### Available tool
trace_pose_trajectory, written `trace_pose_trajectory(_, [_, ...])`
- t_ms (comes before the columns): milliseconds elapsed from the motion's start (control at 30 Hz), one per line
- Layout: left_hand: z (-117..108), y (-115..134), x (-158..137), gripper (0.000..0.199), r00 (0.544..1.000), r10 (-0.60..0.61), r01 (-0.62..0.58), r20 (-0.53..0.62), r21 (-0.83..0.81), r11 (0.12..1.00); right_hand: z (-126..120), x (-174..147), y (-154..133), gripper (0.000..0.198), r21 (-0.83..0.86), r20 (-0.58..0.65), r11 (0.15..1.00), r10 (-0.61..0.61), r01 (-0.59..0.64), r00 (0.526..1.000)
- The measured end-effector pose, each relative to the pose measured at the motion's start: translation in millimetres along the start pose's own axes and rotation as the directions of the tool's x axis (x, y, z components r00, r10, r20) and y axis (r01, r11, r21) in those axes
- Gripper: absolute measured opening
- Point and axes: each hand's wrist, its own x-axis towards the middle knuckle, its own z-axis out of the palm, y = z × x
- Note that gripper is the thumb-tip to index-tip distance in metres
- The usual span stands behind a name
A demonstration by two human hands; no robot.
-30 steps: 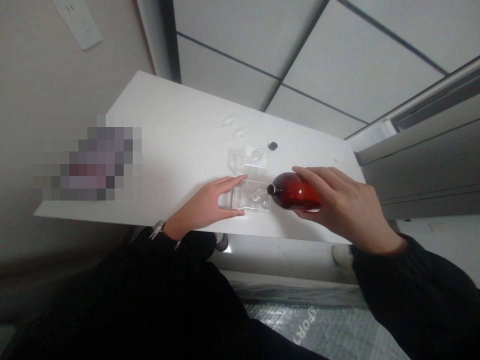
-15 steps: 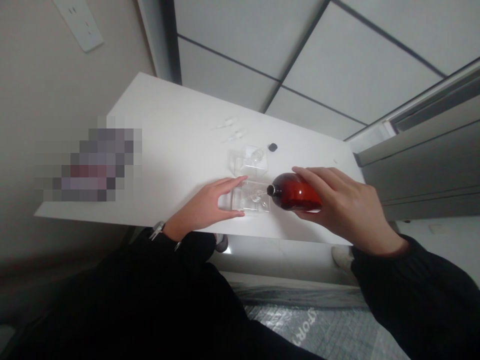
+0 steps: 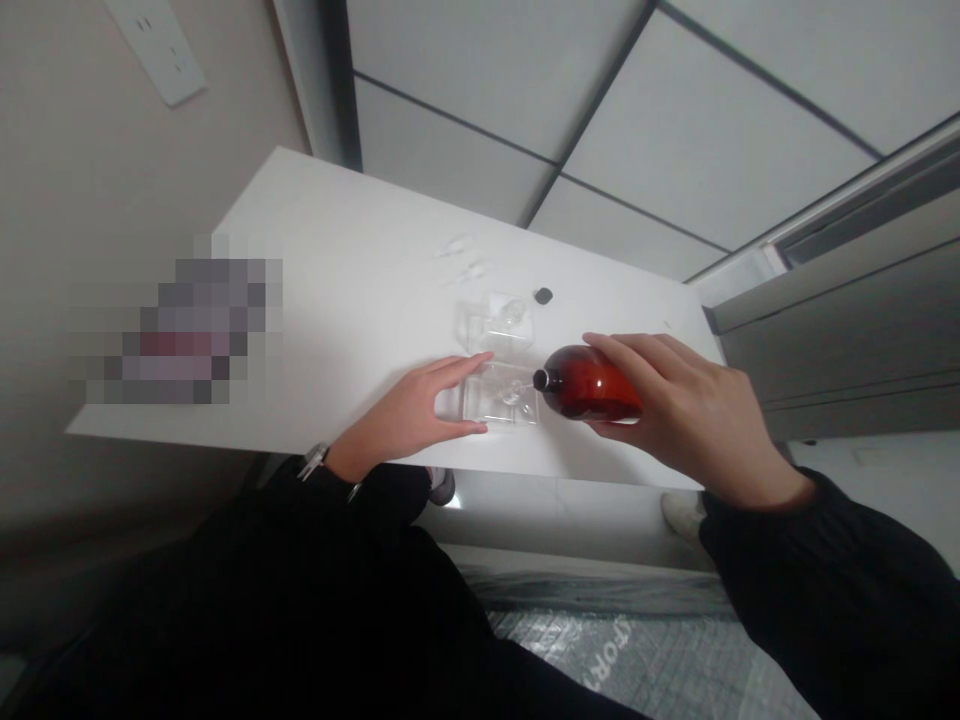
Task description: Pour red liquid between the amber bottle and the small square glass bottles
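My right hand (image 3: 667, 400) is wrapped round an amber-brown bottle (image 3: 589, 383), tipped so its uncapped dark mouth points left over a clear square box (image 3: 491, 405). A thin clear stream appears to run from the mouth into the box. Thumb and fingers of my left hand (image 3: 420, 410) bracket the box at its left end, on its two opposite sides. Just behind it stands a second clear box (image 3: 499, 332), with something round and clear at its top right. A small black cap (image 3: 544, 296) lies beside that box.
Two small clear-and-white slender pieces (image 3: 465, 260) lie farther back on the white table (image 3: 345, 290). A blurred-out object (image 3: 195, 330) is at the table's left end. Cabinet panels (image 3: 480, 80) rise behind the table's back edge.
The view has shifted very slightly. Both hands, the tilted bottle and the boxes keep their places.
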Motion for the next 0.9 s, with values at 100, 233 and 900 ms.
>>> trace_pose_trajectory(100, [0.2,-0.4,0.2,0.081,1.000,0.003,-0.003,-0.003,-0.005,1.000,-0.2,0.1,-0.3,0.056,0.010,0.013,1.000,0.012,-0.013,1.000])
trace_pose_trajectory(233, [0.0,0.0,0.9,0.080,1.000,0.008,-0.008,0.000,-0.014,1.000,-0.9,0.7,-0.1,0.056,0.003,0.008,1.000,0.007,-0.007,1.000])
trace_pose_trajectory(900, [-0.9,0.7,0.9,0.081,1.000,0.000,0.000,0.003,-0.006,1.000,-1.6,0.0,0.7,0.058,0.013,0.003,1.000,0.000,0.000,1.000])
